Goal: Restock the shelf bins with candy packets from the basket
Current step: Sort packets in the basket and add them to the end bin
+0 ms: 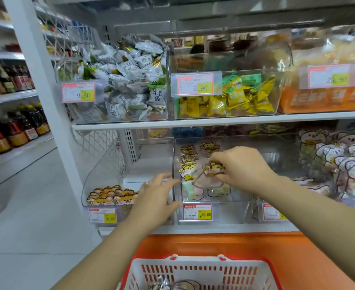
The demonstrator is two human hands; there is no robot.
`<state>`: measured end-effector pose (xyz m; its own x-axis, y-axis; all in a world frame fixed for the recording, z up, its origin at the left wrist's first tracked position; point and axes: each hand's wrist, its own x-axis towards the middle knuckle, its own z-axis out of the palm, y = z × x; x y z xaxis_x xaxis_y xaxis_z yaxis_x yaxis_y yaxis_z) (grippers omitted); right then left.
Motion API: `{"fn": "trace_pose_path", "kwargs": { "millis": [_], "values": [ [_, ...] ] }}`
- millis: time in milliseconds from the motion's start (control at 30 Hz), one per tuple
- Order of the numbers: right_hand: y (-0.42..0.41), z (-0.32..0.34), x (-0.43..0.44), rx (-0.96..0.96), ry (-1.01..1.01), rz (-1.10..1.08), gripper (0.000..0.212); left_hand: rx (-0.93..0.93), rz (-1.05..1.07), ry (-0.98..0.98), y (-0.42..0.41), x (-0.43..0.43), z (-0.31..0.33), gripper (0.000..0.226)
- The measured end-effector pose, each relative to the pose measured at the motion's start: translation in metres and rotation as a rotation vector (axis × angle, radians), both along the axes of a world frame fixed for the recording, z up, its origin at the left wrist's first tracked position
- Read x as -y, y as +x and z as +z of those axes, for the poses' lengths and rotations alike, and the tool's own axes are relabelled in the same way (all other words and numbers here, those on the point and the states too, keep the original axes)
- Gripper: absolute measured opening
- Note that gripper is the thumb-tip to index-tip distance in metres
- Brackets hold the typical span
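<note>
Nearest me sits the red-and-white slotted basket [201, 273], a few packets left inside. My right hand [241, 168] pinches a crinkly clear candy packet [206, 174] inside the middle bin [231, 204]. My left hand [153, 197] rests spread, holding nothing, against the bin's wall at 9 o'clock. Price tags [197, 212] front the white shelf [193, 229].

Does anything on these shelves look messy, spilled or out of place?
Nothing looks spilled or damaged. The right hand is setting a candy packet into the middle bin. The upper left bin is heaped above its rim with loose packets, but none has fallen out.
</note>
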<state>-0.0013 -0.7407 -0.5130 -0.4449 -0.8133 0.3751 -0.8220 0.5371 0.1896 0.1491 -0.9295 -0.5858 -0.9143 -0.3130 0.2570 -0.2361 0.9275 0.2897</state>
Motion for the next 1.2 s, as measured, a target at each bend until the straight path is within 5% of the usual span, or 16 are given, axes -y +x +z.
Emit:
{"fn": "trace_pose_path", "kwargs": {
  "millis": [300,567,867,1200],
  "values": [
    [-0.014,-0.056,0.073,0.169,0.294,0.002,0.019,-0.147,-0.070,-0.161,0.001,0.012,-0.040,0.020],
    [-0.028,-0.084,0.092,0.216,0.097,-0.093,0.032,-0.243,-0.100,-0.190,0.002,0.016,-0.052,0.023],
    [-0.031,-0.094,0.073,0.295,0.003,-0.129,0.088,-0.213,-0.059,-0.204,0.001,0.014,-0.055,0.021],
    [-0.034,-0.107,0.075,0.605,-0.243,-0.247,0.079,-0.247,-0.045,-0.226,0.000,0.013,-0.058,0.021]
  ]
}}
